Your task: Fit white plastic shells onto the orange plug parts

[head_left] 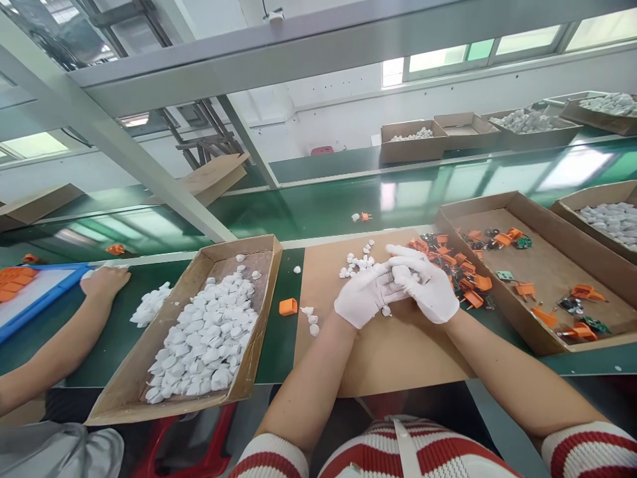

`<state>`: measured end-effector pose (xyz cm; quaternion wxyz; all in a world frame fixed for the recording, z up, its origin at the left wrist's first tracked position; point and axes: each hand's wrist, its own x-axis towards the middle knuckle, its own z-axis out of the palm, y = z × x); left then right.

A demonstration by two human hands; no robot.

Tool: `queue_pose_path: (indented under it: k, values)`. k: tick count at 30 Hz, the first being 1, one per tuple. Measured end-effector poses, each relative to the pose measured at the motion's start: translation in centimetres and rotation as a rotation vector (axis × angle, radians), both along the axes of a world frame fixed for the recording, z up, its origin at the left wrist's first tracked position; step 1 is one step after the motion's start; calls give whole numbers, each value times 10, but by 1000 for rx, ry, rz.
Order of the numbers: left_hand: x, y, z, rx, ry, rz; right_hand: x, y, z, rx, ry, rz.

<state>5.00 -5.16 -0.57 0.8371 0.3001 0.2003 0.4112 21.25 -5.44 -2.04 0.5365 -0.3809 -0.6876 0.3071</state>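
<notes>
Green bench (279,355) carries a brown sheet (408,362), perhaps for protection. Above it, the right hand's (432,290) fingers seem closed around a white lump (402,273), the left hand (362,300) cupped close, its grip unclear. Orange parts (482,283) lie beside, presumably for easy reach.

White lumps (212,332), orange plugs (482,283), red-white striped sleeves (592,448).

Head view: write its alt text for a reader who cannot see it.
White-gloved left hand and right hand meet above a brown sheet on a green workbench. To the left stands a cardboard box of white lumps; to the right, orange plug pieces lie beside another box.
</notes>
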Motion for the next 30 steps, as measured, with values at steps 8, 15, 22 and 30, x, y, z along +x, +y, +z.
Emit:
queue_pose_path:
  k: [8, 15, 22, 30]
  values:
    - [2, 0, -6, 156, 121, 43, -2, 0, 8, -327, 160, 202]
    - [2, -1, 1, 237, 393, 341, -6, -3, 0, -132, 103, -164]
    - [2, -4, 1, 308, 749, 514, -4, -6, 0, 19, -65, -333]
    - [9, -12, 6, 268, 702, 557, -3, -2, -4, 216, -197, -350]
